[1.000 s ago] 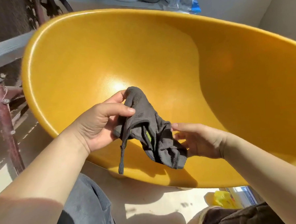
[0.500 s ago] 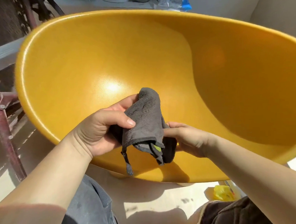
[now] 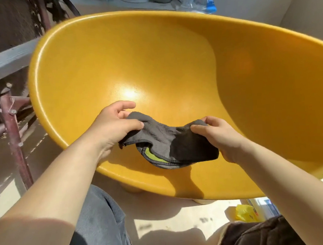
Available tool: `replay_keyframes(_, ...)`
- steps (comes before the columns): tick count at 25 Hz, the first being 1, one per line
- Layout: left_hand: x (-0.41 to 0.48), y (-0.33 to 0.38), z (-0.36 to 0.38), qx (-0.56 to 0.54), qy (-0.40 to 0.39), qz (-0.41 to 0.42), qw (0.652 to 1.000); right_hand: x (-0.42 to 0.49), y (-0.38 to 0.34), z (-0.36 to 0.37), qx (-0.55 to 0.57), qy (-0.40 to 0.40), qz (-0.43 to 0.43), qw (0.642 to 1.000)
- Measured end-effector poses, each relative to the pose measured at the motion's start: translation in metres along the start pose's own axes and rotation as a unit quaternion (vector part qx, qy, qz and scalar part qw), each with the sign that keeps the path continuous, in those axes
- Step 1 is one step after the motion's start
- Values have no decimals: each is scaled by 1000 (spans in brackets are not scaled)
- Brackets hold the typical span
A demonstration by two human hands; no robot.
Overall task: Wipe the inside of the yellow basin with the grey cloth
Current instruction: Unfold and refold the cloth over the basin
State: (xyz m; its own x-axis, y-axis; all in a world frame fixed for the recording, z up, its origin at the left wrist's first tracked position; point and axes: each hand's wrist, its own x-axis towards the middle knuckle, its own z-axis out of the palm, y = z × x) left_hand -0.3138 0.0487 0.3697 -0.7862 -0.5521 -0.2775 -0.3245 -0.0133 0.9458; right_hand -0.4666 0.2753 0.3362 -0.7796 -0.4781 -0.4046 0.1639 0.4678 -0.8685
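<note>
Cloth (image 3: 169, 140) is held by 2 hands over the near part of the basin (image 3: 101, 56), inside its rim. Left hand (image 3: 114, 124) is closed on the cloth's left end: thumb pressed on top, fingers curled behind the fabric. Right hand (image 3: 219, 136) is closed on the right end, thumb and fingertips pinching a raised fold. Between the hands the cloth sags in a shallow curve; its lower edge hangs below both hands, where a green patch (image 3: 153, 156) is seen at the hem. Whether the cloth touches the basin floor cannot be told; a shadow is cast just beneath it.

Basin is tilted, its open side turned toward the hands, far rim above them. A bright glare spot (image 3: 129, 92) is noted on the inner wall just beyond the left hand. A reddish metal post (image 3: 13, 134) stands left of the left forearm. A yellow packet (image 3: 246, 212) lies on the floor below the right forearm.
</note>
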Motion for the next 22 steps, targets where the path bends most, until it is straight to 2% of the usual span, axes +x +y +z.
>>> replay_keyframes(3, -10, -1, 25, 37, -84, 51, 994, -20, -20, 25, 69, -23, -26, 997)
replay_keyframes(5, -14, -2, 42, 68, -146, 59, 985, -31, -30, 38, 87, -58, -26, 994)
replay_keyframes(7, -16, -3, 52, 63, -173, 53, 981, -38, -39, 46, 109, -76, -11, 991)
replay_keyframes(8, -15, -2, 55, 53, -161, 52, 984, -39, -43, 47, 122, -82, 3, 989)
replay_keyframes(12, -15, 8, 42, 36, -9, 91, 995, -46, -65, 52, 185, -122, 21, 975)
replay_keyframes(15, -23, 26, 15, 2, 47, 138, 989, -56, -90, 55, 7, -77, -82, 994)
replay_keyframes(18, -50, 41, -27, -15, 87, 168, 982, -76, -121, 76, -46, -103, -147, 983)
replay_keyframes(22, -102, 22, -105, 23, 132, 122, 983, -98, -144, 140, -195, -84, -217, 953)
